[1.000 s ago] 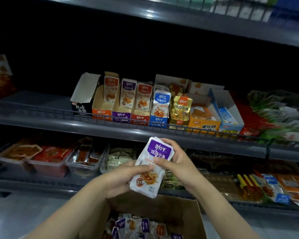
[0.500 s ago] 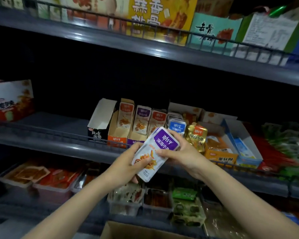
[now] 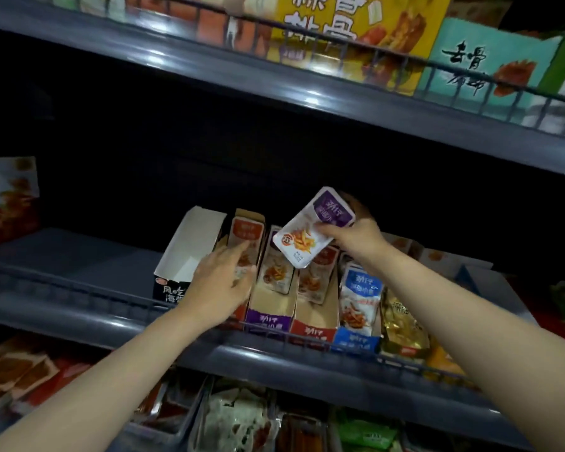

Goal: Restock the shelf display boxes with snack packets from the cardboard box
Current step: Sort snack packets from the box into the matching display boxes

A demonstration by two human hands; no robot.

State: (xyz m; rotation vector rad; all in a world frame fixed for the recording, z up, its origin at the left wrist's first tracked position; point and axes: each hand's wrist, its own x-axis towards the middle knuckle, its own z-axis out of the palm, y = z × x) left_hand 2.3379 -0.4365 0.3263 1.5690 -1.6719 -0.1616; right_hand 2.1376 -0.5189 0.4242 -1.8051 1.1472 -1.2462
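Above the purple display box [image 3: 267, 319], the right hand [image 3: 359, 238] is pinching a purple packet [image 3: 310, 233], angled seemingly for slotting in. The left hand [image 3: 217, 287], fingers [image 3: 238, 253] straight, is apparently steadying the orange packets [image 3: 247, 230].

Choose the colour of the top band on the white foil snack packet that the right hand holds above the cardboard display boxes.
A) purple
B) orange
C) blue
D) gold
A: the white foil snack packet pinched by the right hand has a purple band at its top, matching the purple-fronted cardboard display box on the shelf.
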